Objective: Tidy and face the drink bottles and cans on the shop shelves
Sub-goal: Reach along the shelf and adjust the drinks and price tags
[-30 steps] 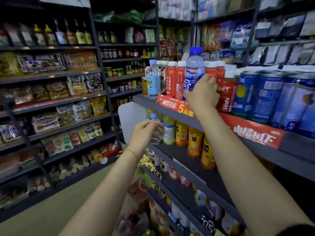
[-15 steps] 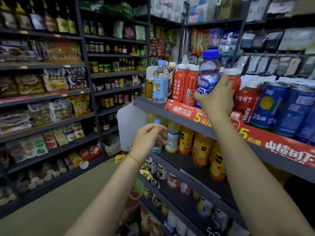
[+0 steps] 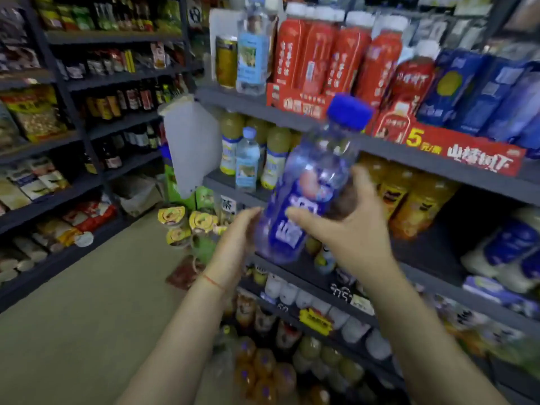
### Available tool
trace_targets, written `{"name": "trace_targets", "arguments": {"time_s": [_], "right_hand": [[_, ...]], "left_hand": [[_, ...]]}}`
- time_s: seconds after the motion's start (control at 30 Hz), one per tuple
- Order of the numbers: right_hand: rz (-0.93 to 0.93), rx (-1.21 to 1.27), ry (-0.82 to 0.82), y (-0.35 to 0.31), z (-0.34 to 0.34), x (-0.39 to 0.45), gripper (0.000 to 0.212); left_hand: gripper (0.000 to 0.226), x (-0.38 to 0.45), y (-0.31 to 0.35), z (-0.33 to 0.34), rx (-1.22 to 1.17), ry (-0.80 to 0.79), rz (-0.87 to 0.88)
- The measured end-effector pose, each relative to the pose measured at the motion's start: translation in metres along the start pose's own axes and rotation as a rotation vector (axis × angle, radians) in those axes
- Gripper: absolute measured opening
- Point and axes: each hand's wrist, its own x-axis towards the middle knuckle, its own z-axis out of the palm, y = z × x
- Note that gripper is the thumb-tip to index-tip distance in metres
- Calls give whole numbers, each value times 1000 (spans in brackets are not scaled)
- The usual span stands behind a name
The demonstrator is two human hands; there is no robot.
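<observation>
Dark shop shelving [image 3: 438,162] fills the right of the aisle, with more racks of snacks and sauces across a beige floor [image 3: 73,331]. Nearest the camera, the right hand [image 3: 347,229] grasps a clear bottle with a blue cap and blue label [image 3: 306,197], thumb across the label and fingers curled behind it; the bottle tilts with its cap toward the upper right, off the shelves and in front of the second shelf's front edge. The left hand [image 3: 236,238] touches the bottle's lower left side with loose fingers. Behind it stand orange juice bottles [image 3: 409,200] and a small water bottle [image 3: 247,159]. On the shelf above stand red bottles [image 3: 333,51] and blue cans [image 3: 473,92] behind a red price strip [image 3: 467,150].
</observation>
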Motion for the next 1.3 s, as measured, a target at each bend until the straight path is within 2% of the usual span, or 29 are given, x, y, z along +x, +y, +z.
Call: {"name": "trace_targets", "arguments": {"time_s": [0.07,0.13,0.2,0.27,0.37,0.47,0.57,0.7,0.77,0.97,1.1,1.3], "right_hand": [[283,50,-37,38,5,-49,60],[515,65,-11,68,-3,-100,52],[664,72,12,84,-22,-149,48],[737,100,70,90,-50,-191,44],[778,122,212,85,-102,-240,34],[817,191,371,73,-171,-290,29],[812,204,502,57,-253,-349,34],[809,216,651,37,-370,-449,38],[824,224,750,26,-427,-498,43],[803,253,1027,-7,-570,-615,35],[776,227,1179,-13,-655,-669,24],[782,146,1275,-5,-803,-722,36]], "left_hand": [[39,-23,-37,-1,-92,-99,-178],[41,-52,-76,-1,-60,-156,-323],[47,-79,-116,0,43,-198,-384],[42,-101,-151,9,150,-295,-419],[48,-133,-190,52,276,-418,-484],[45,-172,-224,122,314,-503,-499],[47,-222,-270,199,322,-598,-524],[60,-304,-344,306,357,-727,-579],[58,-348,-379,360,381,-809,-631],[61,-460,-459,510,526,-981,-717],[55,-505,-517,595,578,-1139,-758],[48,-553,-604,734,546,-1247,-794]]}}
